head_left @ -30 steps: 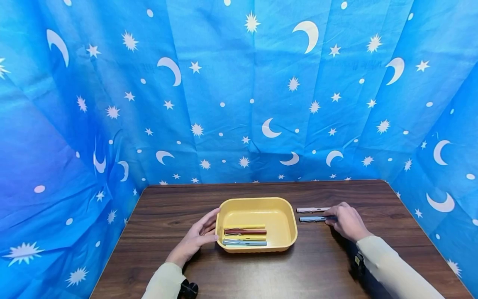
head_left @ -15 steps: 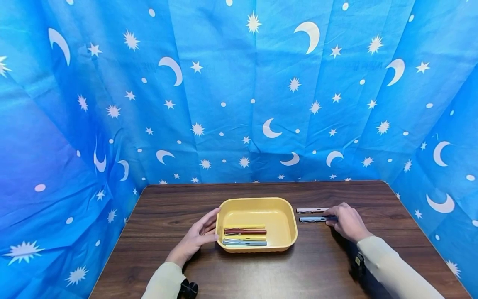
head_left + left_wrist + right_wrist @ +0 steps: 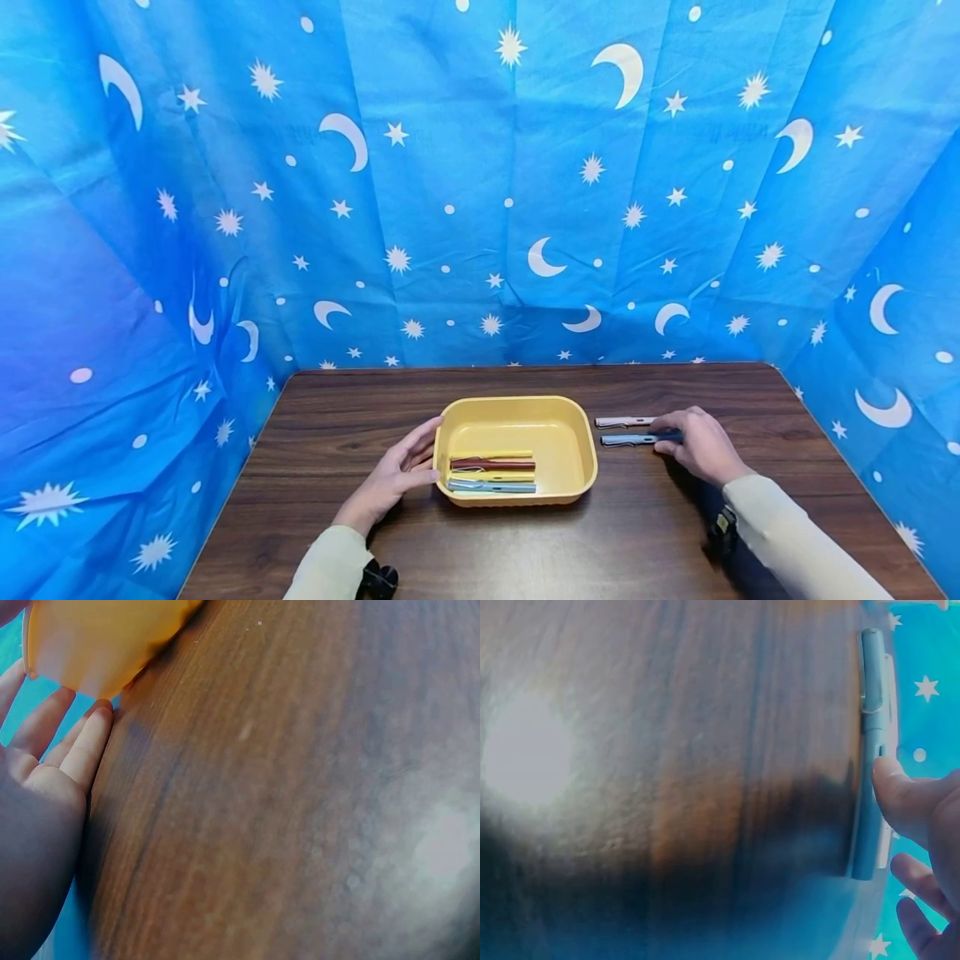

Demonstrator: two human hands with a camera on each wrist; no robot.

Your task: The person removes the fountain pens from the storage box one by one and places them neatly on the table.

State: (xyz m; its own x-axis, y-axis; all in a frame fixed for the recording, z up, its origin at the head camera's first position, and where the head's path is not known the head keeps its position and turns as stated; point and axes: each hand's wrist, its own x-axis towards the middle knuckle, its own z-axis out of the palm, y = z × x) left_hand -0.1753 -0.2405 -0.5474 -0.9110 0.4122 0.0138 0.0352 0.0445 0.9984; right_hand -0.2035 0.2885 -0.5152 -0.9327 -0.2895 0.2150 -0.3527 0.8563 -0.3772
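Note:
In the head view my left hand (image 3: 386,487) rests against the left end of a yellow tray (image 3: 517,402), fingers fairly straight and thumb near its rim. Several pens (image 3: 491,477) lie side by side in the tray: yellow, dark red and light blue. To the right of the tray, my right hand (image 3: 701,446) is over the rear end of a blue pen (image 3: 628,440) on the table. Its thumb overlaps the barrel of the blue pen (image 3: 867,802) in the right wrist view; the index fingertip is hidden there. A white pen (image 3: 624,422) lies parallel just behind.
The dark wood-grain table (image 3: 525,558) carries the tray and pens. A blue cloth (image 3: 465,167) with white moons and stars hangs behind the table and along both sides. Black wrist cameras are strapped at both sleeves.
My right hand has shifted slightly right, showing more of the blue pen's rear end between finger and thumb. The pens, the tray and my left hand have stayed in place.

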